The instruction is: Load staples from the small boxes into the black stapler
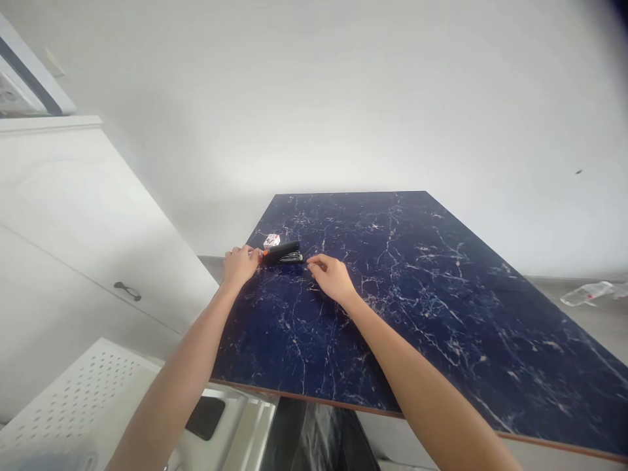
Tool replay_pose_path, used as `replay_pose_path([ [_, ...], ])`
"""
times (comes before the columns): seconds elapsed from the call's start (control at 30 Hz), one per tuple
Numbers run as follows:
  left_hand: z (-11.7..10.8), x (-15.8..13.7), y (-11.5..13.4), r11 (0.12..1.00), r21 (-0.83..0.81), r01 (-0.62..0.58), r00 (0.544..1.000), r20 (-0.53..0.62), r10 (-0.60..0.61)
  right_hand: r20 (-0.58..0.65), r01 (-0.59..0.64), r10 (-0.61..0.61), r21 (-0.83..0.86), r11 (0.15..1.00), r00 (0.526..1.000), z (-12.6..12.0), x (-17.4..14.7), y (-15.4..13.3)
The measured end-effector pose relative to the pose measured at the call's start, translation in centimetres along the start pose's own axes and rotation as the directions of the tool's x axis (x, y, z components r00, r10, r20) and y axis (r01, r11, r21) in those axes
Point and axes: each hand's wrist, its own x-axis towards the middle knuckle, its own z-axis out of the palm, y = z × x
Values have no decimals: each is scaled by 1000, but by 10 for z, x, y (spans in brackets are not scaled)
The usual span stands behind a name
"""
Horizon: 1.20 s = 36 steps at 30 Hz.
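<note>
A black stapler (282, 253) with an orange-red part at its back end lies on the dark blue marbled table, its top arm raised apart from its base. My left hand (241, 263) is closed around the stapler's back end. By the front tip of the base, my right hand (331, 275) has thumb and forefinger pinched together. Whatever may be between those fingertips is too small to make out. Just behind the stapler stands a small white box (271, 241) with red and dark print.
The table (417, 294) stands against a pale wall. White drawers with a dark handle (127, 291) are at the left, above a white perforated panel (83, 392). A clear plastic item (586, 294) lies on the floor beyond the table's right edge.
</note>
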Motion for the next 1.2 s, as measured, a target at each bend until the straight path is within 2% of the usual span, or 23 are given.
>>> replay_pose_path([
  [0.1,1,4,-4,999,-22,-40,998,51,41,23,28,-28,-11,1000,999,1,-2,-4],
  [0.27,-10,9,-14,982,-60,-179,969,161,186,48,78,-77,-38,996,996,-3,-6,-12],
  [0.33,-10,10,-15,980,-48,-191,969,149,196,60,99,-96,-50,994,994,-3,-8,-14],
  [0.57,-10,13,-10,991,-55,-122,987,99,127,109,193,-186,-60,979,976,2,-11,-12],
  [0.63,-16,11,-9,989,-80,-122,992,-23,121,105,200,-193,-59,978,975,1,-10,-13],
  [0.7,-24,5,-6,972,-133,-194,966,-200,165,96,201,-195,-57,978,976,0,-10,-13],
  [0.73,-27,1,-3,951,-156,-267,941,-254,222,91,200,-195,-54,978,977,-1,-10,-14],
  [0.77,-29,-4,1,919,-173,-354,916,-261,304,84,199,-194,-51,979,977,-2,-9,-14],
  [0.83,-30,-14,8,837,-196,-511,859,-148,490,72,195,-191,-48,980,979,-4,-8,-13],
  [0.9,-25,-19,14,784,-231,-576,812,-54,581,58,189,-186,-50,981,981,-5,-7,-12],
  [0.93,-21,-18,15,783,-255,-567,818,-57,573,50,188,-185,-52,981,981,-5,-6,-11],
  [1.03,-6,-2,12,838,-353,-415,909,-128,397,25,181,-180,-43,982,983,-6,-4,-9],
  [1.1,3,14,9,868,-394,-302,948,-31,316,9,168,-167,-26,986,986,-6,-4,-9],
  [1.13,7,21,8,871,-407,-275,948,33,315,3,155,-155,-11,988,988,-6,-3,-9],
  [1.2,11,32,9,854,-438,-282,919,131,371,-8,122,-122,31,992,993,-7,-1,-8],
])
